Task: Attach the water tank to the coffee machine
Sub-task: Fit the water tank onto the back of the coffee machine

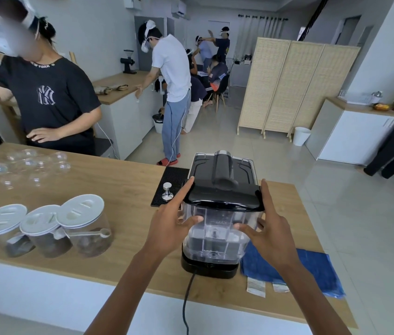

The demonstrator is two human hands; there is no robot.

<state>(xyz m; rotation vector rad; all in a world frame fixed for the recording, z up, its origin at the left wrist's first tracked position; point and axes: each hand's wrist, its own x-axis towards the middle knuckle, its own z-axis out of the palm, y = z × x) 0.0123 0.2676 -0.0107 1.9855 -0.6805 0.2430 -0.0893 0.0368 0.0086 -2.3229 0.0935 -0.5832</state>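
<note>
The clear water tank [216,234] with a black lid [225,195] stands upright at the back of the coffee machine [222,165], which faces away from me on the wooden counter [118,189]. The tank rests on the machine's black base [209,268]. My left hand [174,221] holds the tank's left side, index finger along the lid edge. My right hand [269,228] holds the right side the same way. A black power cord [187,301] runs from the base toward me.
A blue cloth [312,269] lies right of the machine. Three lidded jars [46,230] stand at left, clear dome lids [29,165] behind them. A tamper [167,191] sits on a black mat [171,180]. A person in a black shirt [46,97] stands across the counter.
</note>
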